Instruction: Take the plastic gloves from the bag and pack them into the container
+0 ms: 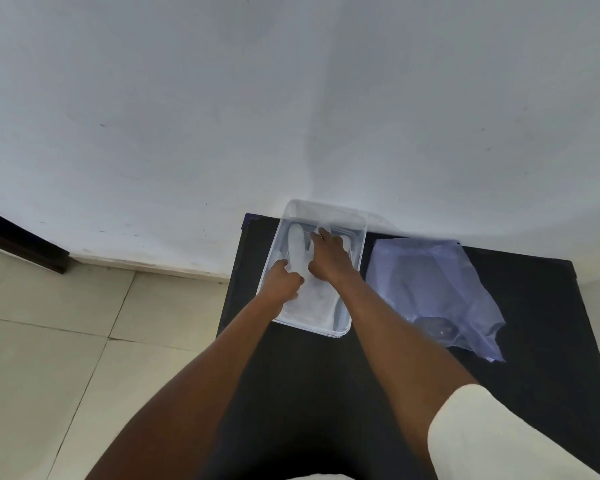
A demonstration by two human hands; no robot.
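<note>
A clear rectangular plastic container (359, 251) stands on the black table (319, 368), against the wall. Pale, translucent plastic gloves (317, 303) lie flat inside it, one finger (296, 242) stretched toward the far end. Both hands are inside the container, on the gloves. My left hand (283, 284) has its fingers curled on the near left part of a glove. My right hand (328, 258) lies spread on the gloves, fingertips near the far wall. The bluish see-through bag (433, 292) lies crumpled just right of the container.
A grey-white wall (291, 109) rises directly behind the table. Beige floor tiles (66, 327) lie to the left, with a dark skirting strip (21, 244) at the far left. The table's left edge runs just beside the container.
</note>
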